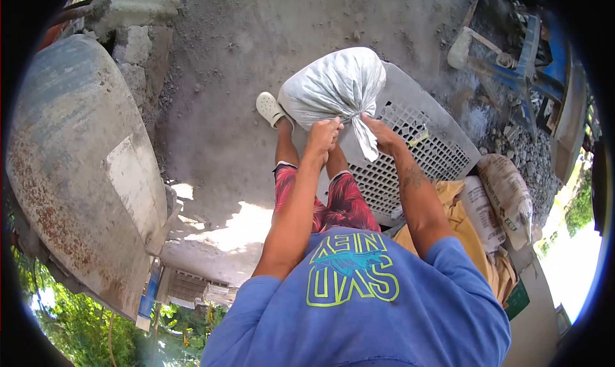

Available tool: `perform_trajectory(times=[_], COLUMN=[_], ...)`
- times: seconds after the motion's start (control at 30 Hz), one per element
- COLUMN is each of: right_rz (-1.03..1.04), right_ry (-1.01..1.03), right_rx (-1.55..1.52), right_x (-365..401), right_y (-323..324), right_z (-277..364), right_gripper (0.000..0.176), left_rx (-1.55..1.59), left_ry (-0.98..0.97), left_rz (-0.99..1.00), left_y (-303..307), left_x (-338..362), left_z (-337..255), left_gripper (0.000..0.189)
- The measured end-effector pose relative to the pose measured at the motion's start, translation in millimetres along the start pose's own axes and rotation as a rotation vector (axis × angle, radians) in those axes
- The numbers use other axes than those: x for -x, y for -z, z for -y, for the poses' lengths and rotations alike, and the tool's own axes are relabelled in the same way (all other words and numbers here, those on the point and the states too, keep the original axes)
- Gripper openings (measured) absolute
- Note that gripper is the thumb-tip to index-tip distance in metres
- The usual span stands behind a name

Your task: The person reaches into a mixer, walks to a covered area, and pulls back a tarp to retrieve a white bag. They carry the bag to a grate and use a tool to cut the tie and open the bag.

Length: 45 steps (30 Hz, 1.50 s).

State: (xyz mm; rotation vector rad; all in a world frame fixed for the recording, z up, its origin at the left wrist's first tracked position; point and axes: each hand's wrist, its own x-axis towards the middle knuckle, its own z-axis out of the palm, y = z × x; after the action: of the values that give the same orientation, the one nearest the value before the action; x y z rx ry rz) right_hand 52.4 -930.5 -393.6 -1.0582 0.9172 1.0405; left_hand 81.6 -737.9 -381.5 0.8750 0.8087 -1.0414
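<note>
A full white sack point(330, 85) rests beside and partly over a grey perforated plastic crate point(419, 98), its neck gathered and twisted toward me. My left hand point(325, 138) is closed at the left side of the gathered neck, though what lies between its fingers is too small to make out. On the other side, my right hand point(382, 135) pinches the neck, with the loose end of the sack hanging between my two hands. The fingertips of both hands are close together at the tie point.
A rusty metal drum-like body point(83, 168) stands at the left. Filled bags point(506, 194) and brown sacking point(461, 229) lie right of my body. Blue metal framing point(528, 66) and gravel point(535, 152) are at the right. My foot in a white clog point(270, 109) is on the dusty ground.
</note>
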Motion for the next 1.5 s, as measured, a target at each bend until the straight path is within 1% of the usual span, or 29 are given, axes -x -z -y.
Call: perform_trajectory(times=[0.03,0.1,0.17,0.23,0.3,0.37,0.4,0.43,0.5,0.53,0.6,0.63,0.7,0.73,0.77,0.83,0.9,0.97,1.0,1.03,1.07,1.13,1.17,1.23,1.3,1.37,1.4,1.47,1.5], right_rz=[-0.017,-0.035,-0.055,-0.043,-0.042,-0.024,-0.014,-0.012,0.018,0.022,0.025,0.030,-0.006,-0.002,-0.002,-0.018,-0.053,-0.002,-0.014,-0.014,-0.087,-0.079,-0.047,-0.077,-0.107,-0.187,-0.180,-0.180,-0.207], right_ry=[-0.009,-0.006,-0.031,-0.027,-0.044,-0.049,-0.050,-0.049,-0.047,-0.042,-0.037,-0.030,-0.029,-0.030,-0.026,0.016,0.010,0.025,0.058,0.119,0.114,0.148,0.174,0.229,0.203,0.276,0.274,0.276,0.276], right_rx=[-0.005,-0.003,-0.017,-0.013,0.004,0.017,0.030,0.028,0.068,0.070,0.066,0.069,0.037,0.046,0.046,0.077,0.123,0.156,0.148,0.259,0.191,0.259,0.195,0.261,0.363,0.491,0.516,0.529,0.561], right_x=[4,7,9,12,13,9,6,3,1,1,5,6,8,8,7,6,28,34,33,25,25,32,23,19,-5,-2,-2,0,6], right_y=[-3,-8,-11,-11,-11,-8,-5,-2,1,3,-1,-3,-6,-5,-4,-4,-16,-16,-16,-9,-20,-21,-18,-15,-2,-5,-5,-6,-11], right_z=[3,12,15,16,17,15,13,11,11,11,13,15,15,14,14,12,31,35,33,26,27,29,21,16,1,4,5,5,9], right_gripper=[0.048,0.047,0.043,0.044,0.045,0.045,0.045,0.045,0.045,0.045,0.044,0.044,0.043,0.043,0.043,0.047,0.047,0.046,0.044,0.046,0.047,0.050,0.051,0.051,0.054,0.057,0.058,0.060,0.061], left_rx=[0.003,0.430,0.497,0.388,0.328,0.092,-0.054,-0.056,-0.477,-0.479,-0.926,-0.928,-0.871,-0.820,-0.822,-1.001,-1.014,-1.077,-1.112,-1.139,-1.202,-1.253,-1.178,-1.063,-1.072,-1.118,-1.110,-1.334,-1.322], left_ry=[0.001,0.094,0.116,0.073,0.053,-0.018,-0.060,-0.061,-0.250,-0.256,-0.564,-0.572,-0.785,-0.801,-0.805,-0.683,-0.662,-0.611,-0.615,-0.624,-0.560,-0.508,-0.462,-0.434,-0.395,-0.385,-0.409,-0.453,-0.467], left_rz=[-0.003,0.038,0.035,-0.111,-0.135,-0.185,-0.154,-0.156,-0.197,-0.201,-0.343,-0.349,-0.476,-0.450,-0.450,-0.304,-0.334,-0.321,-0.340,-0.380,-0.439,-0.473,-0.444,-0.509,-0.575,-0.604,-0.616,-0.513,-0.523], left_y=[-2,-6,-3,-2,3,4,6,3,-5,-6,-13,-17,-31,-31,-31,-32,-31,-31,-33,-32,-37,-42,-43,-45,-51,-54,-55,-55,-54], left_x=[-1,-21,-31,-30,-26,-10,-1,1,1,-2,1,0,9,3,-1,-7,-16,-19,-19,-25,-24,-26,-24,-21,-19,-19,-17,-14,-17], left_z=[-1,-7,-8,-3,13,31,40,46,55,54,40,30,0,-4,-7,-12,-8,-8,-8,-5,-7,-6,-4,1,6,7,4,-2,-5], left_gripper=[0.021,0.020,0.020,0.020,0.021,0.023,0.025,0.025,0.022,0.022,0.018,0.018,0.018,0.018,0.018,0.017,0.015,0.014,0.014,0.014,0.015,0.018,0.020,0.023,0.025,0.024,0.024,0.022,0.022])
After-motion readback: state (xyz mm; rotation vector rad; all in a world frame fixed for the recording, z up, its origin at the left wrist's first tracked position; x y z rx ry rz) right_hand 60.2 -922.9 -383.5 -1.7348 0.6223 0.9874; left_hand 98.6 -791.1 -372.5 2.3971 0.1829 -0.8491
